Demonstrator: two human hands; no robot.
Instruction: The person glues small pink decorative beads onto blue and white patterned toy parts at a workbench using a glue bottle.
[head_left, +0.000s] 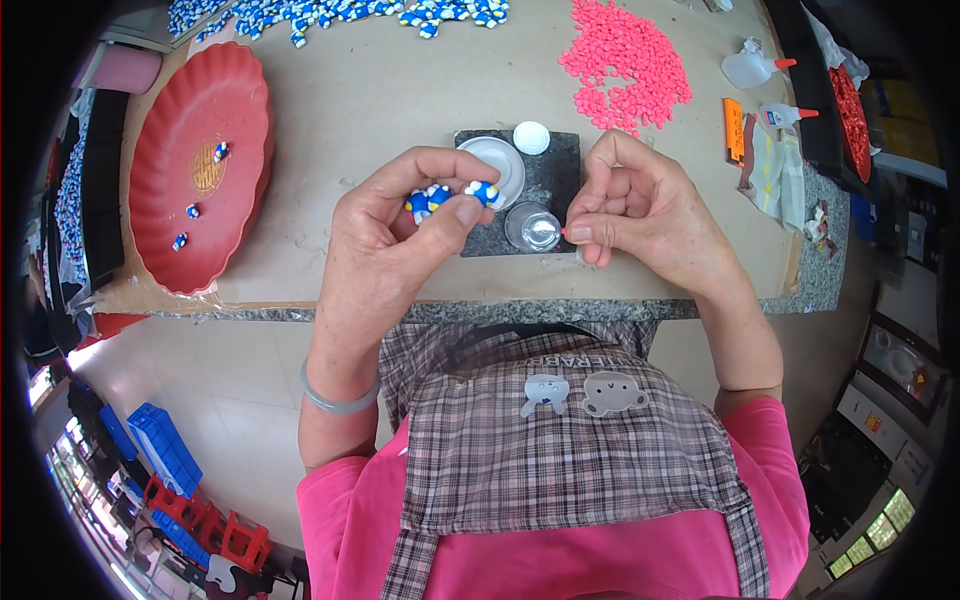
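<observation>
From the head view, my left hand has its grip closed round small blue-and-white figures, two as far as I can count, with one pinched out between thumb and forefinger above the dark stone slab. My right hand is curled nearly shut, its grip pinching one tiny pink piece at the fingertips, just beside the small clear glass jar on the slab. The slab also carries one white dish and one white cap. I judge the pink piece could slip from my fingertips, being so small, and drop onto the counter or my lap; the spare figure in my left palm could also tumble out if I loosen that grip to turn the other. To my left sits one red scalloped tray holding three more figures. At the far edge lie a heap of pink pieces and a spread of blue-and-white figures, both too many to count. Two glue bottles with red tips stand at the right.
</observation>
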